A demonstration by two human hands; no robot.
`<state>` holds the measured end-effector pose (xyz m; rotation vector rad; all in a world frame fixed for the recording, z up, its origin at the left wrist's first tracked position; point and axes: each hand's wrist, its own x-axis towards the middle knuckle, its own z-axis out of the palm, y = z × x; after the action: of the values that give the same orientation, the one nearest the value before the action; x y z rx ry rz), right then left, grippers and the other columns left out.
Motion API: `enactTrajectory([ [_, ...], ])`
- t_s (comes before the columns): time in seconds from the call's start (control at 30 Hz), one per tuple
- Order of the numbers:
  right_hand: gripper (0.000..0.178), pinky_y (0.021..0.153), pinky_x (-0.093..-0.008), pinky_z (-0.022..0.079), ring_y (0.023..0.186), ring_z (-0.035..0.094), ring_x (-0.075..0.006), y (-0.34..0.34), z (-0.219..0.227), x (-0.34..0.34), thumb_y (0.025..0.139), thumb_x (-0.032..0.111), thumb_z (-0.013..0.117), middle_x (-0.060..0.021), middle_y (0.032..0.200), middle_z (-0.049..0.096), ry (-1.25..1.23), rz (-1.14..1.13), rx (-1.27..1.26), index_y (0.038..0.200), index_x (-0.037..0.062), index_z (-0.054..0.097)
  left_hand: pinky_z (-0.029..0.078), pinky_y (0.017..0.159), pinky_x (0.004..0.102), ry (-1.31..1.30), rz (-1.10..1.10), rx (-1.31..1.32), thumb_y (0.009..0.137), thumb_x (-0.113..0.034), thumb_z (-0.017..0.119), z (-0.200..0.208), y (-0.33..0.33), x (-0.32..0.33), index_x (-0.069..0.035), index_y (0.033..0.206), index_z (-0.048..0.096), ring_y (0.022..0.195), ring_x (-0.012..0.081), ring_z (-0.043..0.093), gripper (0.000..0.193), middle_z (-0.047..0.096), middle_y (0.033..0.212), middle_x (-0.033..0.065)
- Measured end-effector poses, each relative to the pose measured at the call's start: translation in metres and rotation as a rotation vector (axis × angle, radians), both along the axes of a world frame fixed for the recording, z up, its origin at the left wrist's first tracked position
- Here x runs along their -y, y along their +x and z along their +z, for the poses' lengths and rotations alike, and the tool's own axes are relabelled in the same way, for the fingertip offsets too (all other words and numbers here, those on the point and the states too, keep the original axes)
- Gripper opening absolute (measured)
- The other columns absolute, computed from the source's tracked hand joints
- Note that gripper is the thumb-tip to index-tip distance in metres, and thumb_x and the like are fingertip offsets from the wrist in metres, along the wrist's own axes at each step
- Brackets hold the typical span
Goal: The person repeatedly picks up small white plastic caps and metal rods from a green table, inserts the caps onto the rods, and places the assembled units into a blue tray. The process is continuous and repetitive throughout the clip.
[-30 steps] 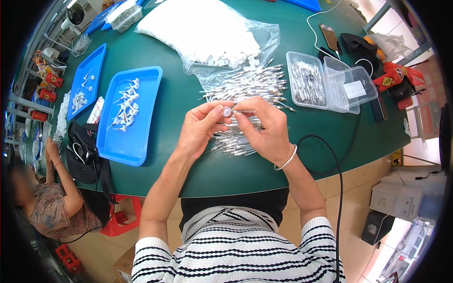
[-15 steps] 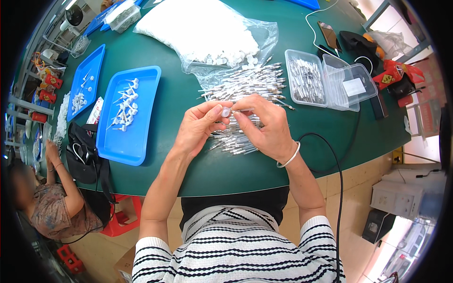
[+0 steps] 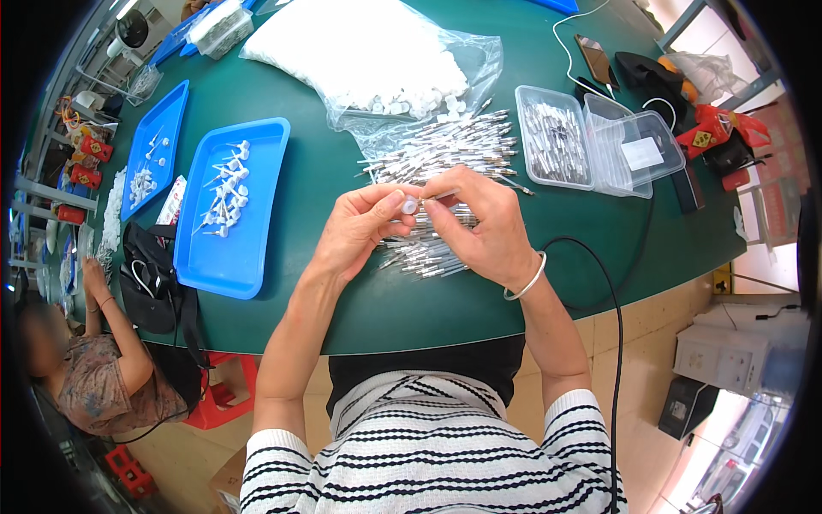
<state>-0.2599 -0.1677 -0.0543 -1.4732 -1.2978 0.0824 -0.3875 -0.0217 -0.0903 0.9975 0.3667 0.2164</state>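
"Pinching one white cap (image 3: 409, 206) between thumb and forefinger, your left hand (image 3: 360, 230) is closed on it. How many pieces do you have in both hands?"

"Two that show: that cap, and one thin piece (image 3: 424, 202) gripped in the fingertips of your right hand (image 3: 479, 227), at the cap's right side. Your fingers cover most of it, so I cannot tell whether the two are joined. Both hands are above one pile of slender rods (image 3: 462, 146) on the green table (image 3: 411, 321)."

"Can your rods be counted?"

"No, they overlap too much. Behind them lies one big clear bag (image 3: 342, 43) of white caps, also beyond counting; to your right is one clear box (image 3: 521, 141) of more rods, with one phone (image 3: 597, 60) past it."

"And on your left?"

"Two blue trays (image 3: 248, 274). The nearer holds roughly a dozen capped pieces (image 3: 227, 190), too tangled for an exact count; the farther holds another loose cluster. One black bag (image 3: 150, 295) lies beside the nearer tray, and one other person (image 3: 111, 377) is beyond it."
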Motion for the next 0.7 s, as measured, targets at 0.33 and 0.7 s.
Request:
enactTrajectory([
  [0.33,0.009,0.056,-0.033,0.049,0.066,0.064,-0.023,-0.0001,-0.0035,-0.0009,0.081,0.005,0.064,-0.0083,0.081,0.064,0.01,-0.014,0.076,0.09,0.0059,0.063,0.058,0.069,0.0232,-0.014,0.011,-0.009,0.095,-0.015,0.059,0.0004,0.0003,0.0009,0.001,0.106,0.065,0.076,0.0118,0.067,0.021,0.068,0.09,0.0079],
  [0.7,0.015,0.057,-0.0328,0.05,0.068,0.064,-0.0239,-0.0015,-0.0101,-0.0035,0.078,0.001,0.065,-0.0077,0.083,0.064,0.084,-0.051,0.162,0.092,0.007,0.061,0.057,0.074,0.0214,-0.131,0.034,0.004,0.094,-0.016,0.061,-0.001,0.0007,0.002,0.002,0.111,0.064,0.079,0.0089,0.065,0.024,0.067,0.091,0.0053],
])
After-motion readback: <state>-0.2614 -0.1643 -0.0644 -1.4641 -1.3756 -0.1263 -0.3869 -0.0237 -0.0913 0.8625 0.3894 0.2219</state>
